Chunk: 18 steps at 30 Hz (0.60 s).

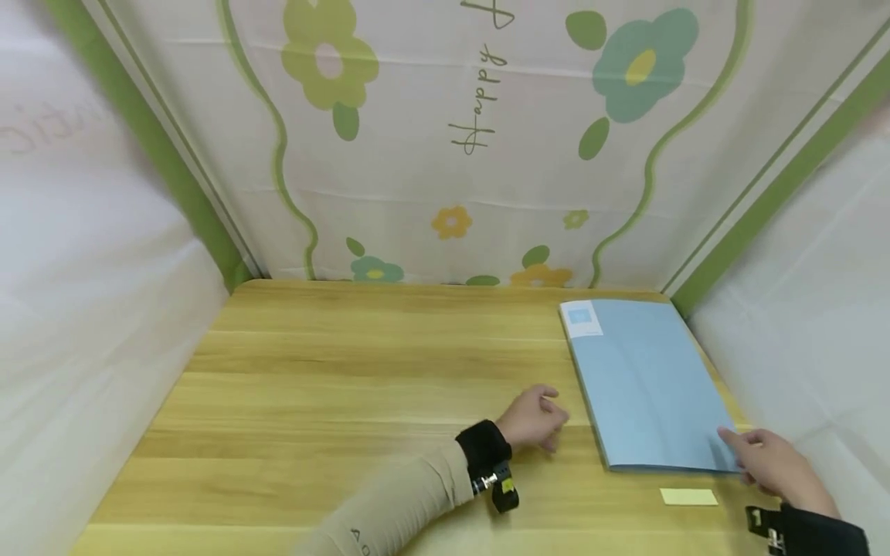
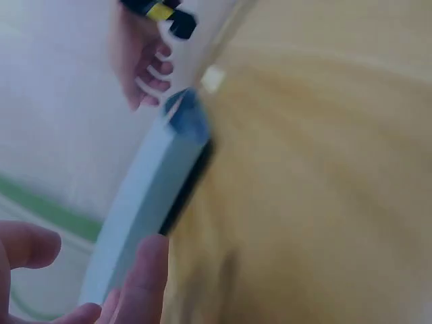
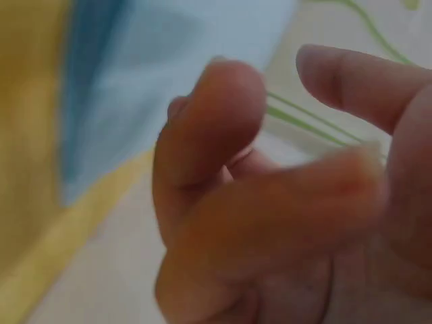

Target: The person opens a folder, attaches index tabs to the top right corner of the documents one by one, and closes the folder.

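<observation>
A light blue folder point(image 1: 650, 386) with a white label point(image 1: 581, 318) at its far left corner lies flat at the table's right side. My left hand point(image 1: 534, 419) hovers just left of the folder's spine, its fingers loosely bent around nothing. In the left wrist view, the folder point(image 2: 138, 196) stretches beyond the thumb and fingers. Beside the near right corner is my right hand point(image 1: 772, 463), overlapping that corner in the head view. Its fingers point(image 3: 209, 128) are loosely bent in the right wrist view, with nothing between them and the thumb, and the folder point(image 3: 182, 61) behind.
A small pale yellow paper strip point(image 1: 688, 496) lies on the wooden table point(image 1: 334, 371), just in front of the folder's near edge. White fabric walls with green trim enclose the table at the left, back and right; the right wall point(image 1: 813, 347) stands close to the right hand.
</observation>
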Each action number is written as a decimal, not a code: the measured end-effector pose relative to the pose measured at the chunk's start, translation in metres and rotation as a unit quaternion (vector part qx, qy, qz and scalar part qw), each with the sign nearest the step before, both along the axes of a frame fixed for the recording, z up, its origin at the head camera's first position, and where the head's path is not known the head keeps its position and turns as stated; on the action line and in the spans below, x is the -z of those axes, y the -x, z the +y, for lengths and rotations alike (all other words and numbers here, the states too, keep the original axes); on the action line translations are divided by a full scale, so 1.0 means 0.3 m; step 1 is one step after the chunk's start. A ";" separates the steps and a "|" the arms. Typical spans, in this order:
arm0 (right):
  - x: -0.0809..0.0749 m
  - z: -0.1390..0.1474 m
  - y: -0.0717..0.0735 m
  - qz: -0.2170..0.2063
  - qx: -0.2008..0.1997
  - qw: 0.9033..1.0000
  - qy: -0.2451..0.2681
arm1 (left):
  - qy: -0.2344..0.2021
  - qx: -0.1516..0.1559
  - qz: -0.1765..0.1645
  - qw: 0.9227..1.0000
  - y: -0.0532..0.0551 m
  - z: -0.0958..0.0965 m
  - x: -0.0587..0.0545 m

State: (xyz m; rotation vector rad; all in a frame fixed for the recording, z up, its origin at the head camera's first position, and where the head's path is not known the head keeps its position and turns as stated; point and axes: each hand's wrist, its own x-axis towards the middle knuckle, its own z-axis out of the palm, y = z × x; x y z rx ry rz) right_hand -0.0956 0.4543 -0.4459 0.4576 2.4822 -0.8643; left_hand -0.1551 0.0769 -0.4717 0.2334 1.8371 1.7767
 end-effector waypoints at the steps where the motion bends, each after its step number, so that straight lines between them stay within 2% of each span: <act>1: 0.022 0.008 -0.007 -0.001 0.003 1.000 -0.003 | 0.001 0.002 -0.002 1.000 -0.019 0.016 0.005; 4: 0.074 0.022 -0.022 -0.001 0.011 1.000 -0.005 | -0.001 0.019 -0.016 1.000 -0.059 0.052 0.012; 7: 0.106 0.033 -0.036 0.002 0.039 0.999 -0.006 | -0.017 0.034 -0.041 0.998 -0.081 0.089 0.023; 11: 0.125 0.045 -0.050 0.009 0.068 0.998 -0.016 | -0.040 0.055 -0.071 0.995 -0.096 0.125 0.042; 18: 0.149 0.069 -0.058 0.010 0.092 0.995 -0.022 | -0.044 0.065 -0.085 0.993 -0.123 0.166 0.055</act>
